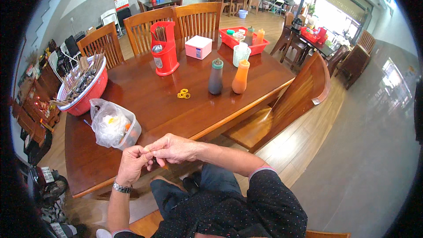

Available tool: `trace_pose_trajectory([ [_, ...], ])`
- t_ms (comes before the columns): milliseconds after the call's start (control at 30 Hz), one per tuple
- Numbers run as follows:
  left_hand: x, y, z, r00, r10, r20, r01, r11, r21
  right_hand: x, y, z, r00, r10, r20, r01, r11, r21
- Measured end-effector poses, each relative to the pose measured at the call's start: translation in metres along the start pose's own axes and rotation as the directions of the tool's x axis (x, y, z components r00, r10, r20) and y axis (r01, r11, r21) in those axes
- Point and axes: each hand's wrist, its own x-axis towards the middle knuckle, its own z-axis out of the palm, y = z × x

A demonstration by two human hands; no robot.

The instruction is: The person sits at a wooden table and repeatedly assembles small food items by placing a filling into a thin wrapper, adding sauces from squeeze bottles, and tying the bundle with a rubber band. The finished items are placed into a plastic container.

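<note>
My left hand [132, 164], with a metal watch at its wrist, and my right hand [175, 148] meet over the table's near edge. Thumbs and fingers of both are pinched together at one spot, and whatever they grip is too small and covered to name. Just beyond my left hand stands a clear plastic tub [134, 134]. In it lies a knotted-looking clear plastic bag [105, 121] with white and orange contents. Farther off on the tabletop is a small cluster of yellow rings [183, 94], like rubber bands.
On the brown wooden table [150, 105] stand a dark sauce bottle [216, 77], an orange sauce bottle [240, 77], a red chopstick holder [164, 55], a pink-white box [198, 47] and a red tray [260, 48]. A utensil-filled basket [94, 90] sits left; a wooden chair [286, 105] is right.
</note>
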Motion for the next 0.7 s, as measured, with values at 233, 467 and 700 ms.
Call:
trace_pose_trajectory([
  [233, 0.003, -0.024, -0.015, 0.999, 0.028, -0.022, -0.032, 0.976, -0.215, 0.014, 0.001, 0.000, 0.997, -0.075, -0.009, 0.074, 0.992, -0.103],
  [467, 0.004, -0.011, -0.012, 0.999, -0.007, 0.031, 0.014, 0.977, -0.213, 0.020, -0.005, 0.006, 0.992, -0.052, -0.115, 0.028, 0.978, -0.209],
  [700, 0.004, -0.002, -0.010, 0.999, -0.032, -0.022, 0.035, 0.984, 0.176, 0.016, -0.004, -0.013, 0.999, 0.045, -0.013, -0.047, 0.989, -0.140],
])
